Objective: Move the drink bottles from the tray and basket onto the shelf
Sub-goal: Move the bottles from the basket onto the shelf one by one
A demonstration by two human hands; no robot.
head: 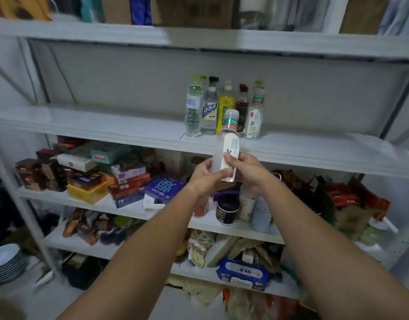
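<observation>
Plastic bottle [226,144], clear, white label, pale cap, held in the air on the near side of the shelf [106,125]. Long axis close to vertical: cap up, leaning slightly right, base down. Left hand [204,176] grips the lower body from the left, thumb laid across the near face, other fingers curled round the far side and mostly hidden. Right hand [246,169] grips from the right, fingers [230,158] curled onto the label. Both hands sit on the lower half, and neither is clearly nearer the shelf. Base hangs below the shelf's front lip, while the cap overlaps the row [210,107] of five bottles standing far back on the board, right of centre. Judgement: this is the placing step. The bottle must rise until its base clears the lip, then travel away from the person and set down upright. Bare board shows left, right and on the near side of the row. Likely hazard: the cap nudging the yellow bottle [225,102] directly behind it. Tray and basket are not in view.
</observation>
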